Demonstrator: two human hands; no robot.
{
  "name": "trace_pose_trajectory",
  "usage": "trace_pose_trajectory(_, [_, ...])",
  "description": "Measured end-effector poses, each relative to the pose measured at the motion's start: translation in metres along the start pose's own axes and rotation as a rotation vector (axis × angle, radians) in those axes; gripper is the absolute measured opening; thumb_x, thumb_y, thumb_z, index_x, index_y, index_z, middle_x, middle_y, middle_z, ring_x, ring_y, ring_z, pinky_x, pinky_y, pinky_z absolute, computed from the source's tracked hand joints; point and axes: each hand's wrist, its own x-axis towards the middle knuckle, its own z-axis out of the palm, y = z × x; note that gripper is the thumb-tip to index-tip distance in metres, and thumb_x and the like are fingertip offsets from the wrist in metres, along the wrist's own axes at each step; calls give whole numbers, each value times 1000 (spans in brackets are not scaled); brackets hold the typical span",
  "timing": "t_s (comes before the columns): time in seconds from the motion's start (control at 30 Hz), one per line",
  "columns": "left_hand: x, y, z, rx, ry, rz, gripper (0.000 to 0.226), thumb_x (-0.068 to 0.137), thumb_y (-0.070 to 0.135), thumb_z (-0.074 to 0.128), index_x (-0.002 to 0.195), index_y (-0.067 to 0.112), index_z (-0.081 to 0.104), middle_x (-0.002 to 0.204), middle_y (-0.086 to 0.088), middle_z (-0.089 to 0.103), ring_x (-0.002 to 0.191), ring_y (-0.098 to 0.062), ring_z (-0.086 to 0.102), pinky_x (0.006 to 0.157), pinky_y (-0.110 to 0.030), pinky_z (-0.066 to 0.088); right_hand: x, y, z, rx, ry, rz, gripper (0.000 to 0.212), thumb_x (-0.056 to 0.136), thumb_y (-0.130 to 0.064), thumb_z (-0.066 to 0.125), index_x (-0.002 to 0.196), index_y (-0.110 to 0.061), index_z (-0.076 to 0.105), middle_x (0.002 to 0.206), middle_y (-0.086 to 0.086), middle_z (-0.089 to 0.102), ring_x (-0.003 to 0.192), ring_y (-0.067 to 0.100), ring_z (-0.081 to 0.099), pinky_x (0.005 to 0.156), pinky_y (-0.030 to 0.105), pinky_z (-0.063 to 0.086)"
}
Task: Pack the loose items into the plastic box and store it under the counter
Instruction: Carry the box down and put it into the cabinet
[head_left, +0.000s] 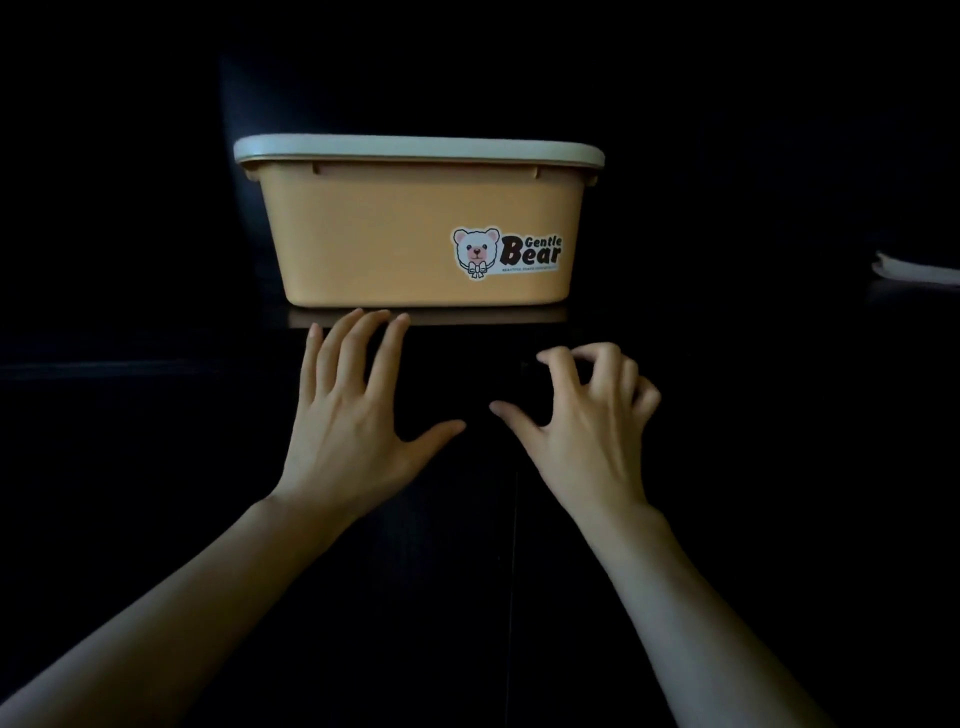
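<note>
Closest to you are your two bare arms, reaching forward. Your left hand is wide, with straight, spread fingers. It lies over the dark cupboard front, and its fingertips come up to the edge of the counter. I cannot tell if it presses on the door. Your right hand has bent fingers, like a claw, near the top of the cupboard front. It is too dark to tell if it holds an edge or holds nothing.

Just past your fingertips, the plastic box sits on the counter, near its front edge. It is orange, with a bear sticker. Its pale lid is on. Neither hand touches the box.

So the packing looks done, I think, though you cannot see inside. No loose items show, just a pale flat thing far off to the right. What is left: open the cupboard, then put the box under the counter.
</note>
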Motion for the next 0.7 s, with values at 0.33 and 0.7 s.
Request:
trace_pose_trajectory(0.33, [1,-2,-5,33,-17,-14,88,74,70,39,137,9,38,139,-14,41,135,-29,30,113,-49,7,-1,8,-5,48,-56,-76,45,75,-38,71,112,-15,59,114,11,53,111,29,50,100,49,32])
trace_pose_trajectory(0.7, [0,-2,-8,88,30,-21,85,76,72,30,141,18,31,142,-6,36,137,-21,24,110,-45,-4,-1,-3,1,-32,-15,-63,49,69,-36,71,110,-12,56,107,12,51,98,29,51,78,42,36])
